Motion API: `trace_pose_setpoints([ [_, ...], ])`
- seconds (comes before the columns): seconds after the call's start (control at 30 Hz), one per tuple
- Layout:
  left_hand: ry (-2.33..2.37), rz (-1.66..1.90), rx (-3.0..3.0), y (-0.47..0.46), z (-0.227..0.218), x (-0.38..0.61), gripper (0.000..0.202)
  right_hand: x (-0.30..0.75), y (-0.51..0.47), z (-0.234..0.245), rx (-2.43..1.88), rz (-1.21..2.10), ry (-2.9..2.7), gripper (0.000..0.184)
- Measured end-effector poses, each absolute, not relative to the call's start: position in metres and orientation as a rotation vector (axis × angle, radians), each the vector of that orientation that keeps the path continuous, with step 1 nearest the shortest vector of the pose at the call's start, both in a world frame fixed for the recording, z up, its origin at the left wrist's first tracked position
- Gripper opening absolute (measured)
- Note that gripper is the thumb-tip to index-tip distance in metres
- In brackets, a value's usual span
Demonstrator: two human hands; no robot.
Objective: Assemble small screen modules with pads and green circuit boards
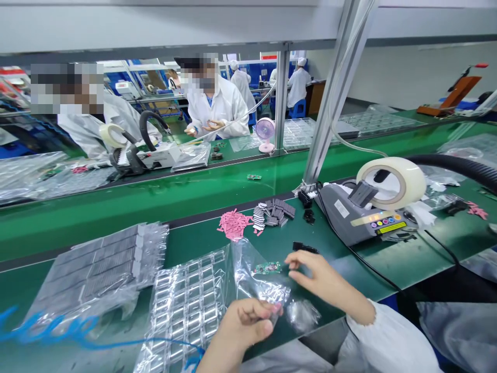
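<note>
My left hand [248, 326] is low in the middle of the view, its fingers pinched on what looks like a small pink strip [276, 306]. Clear plastic film [248, 274] lies just beyond it. On this film rests a small green circuit board [267, 268]. Just right of the board is my right hand [314, 274], fingers curved and apart, with nothing visible in them. A clear compartment tray [190, 295] lies left of the film. Behind it are a pile of pink strips [234, 224] and grey-black strips [275, 211].
A tape dispenser [365, 207] stands at right, its cable crossing the bench. Bagged trays [97, 264] lie at left, near a coiled blue cord [77, 331]. A crumpled clear bag [303, 315] lies near my right forearm. Across a green belt [194, 191], co-workers in white sit.
</note>
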State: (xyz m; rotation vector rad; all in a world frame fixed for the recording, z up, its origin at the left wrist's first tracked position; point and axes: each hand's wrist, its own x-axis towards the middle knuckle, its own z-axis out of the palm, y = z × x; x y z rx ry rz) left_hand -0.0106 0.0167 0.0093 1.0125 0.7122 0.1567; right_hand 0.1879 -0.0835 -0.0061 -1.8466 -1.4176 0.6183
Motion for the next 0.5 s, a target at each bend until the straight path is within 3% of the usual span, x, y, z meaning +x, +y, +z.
trace_pose_setpoints([
  [0.1,0.751,0.192,0.621,0.022,0.003,-0.01,0.022,0.212,-0.069,-0.031,-2.003,0.463,-1.362,0.01],
  [0.37,0.852,0.222,0.295,0.023,0.0,0.002,0.025,0.275,-0.046,-0.063,-2.312,0.094,-1.022,0.026],
  [0.5,0.844,0.292,0.28,0.028,0.002,0.005,0.015,0.278,-0.037,-0.071,-2.252,0.098,-0.984,0.023],
])
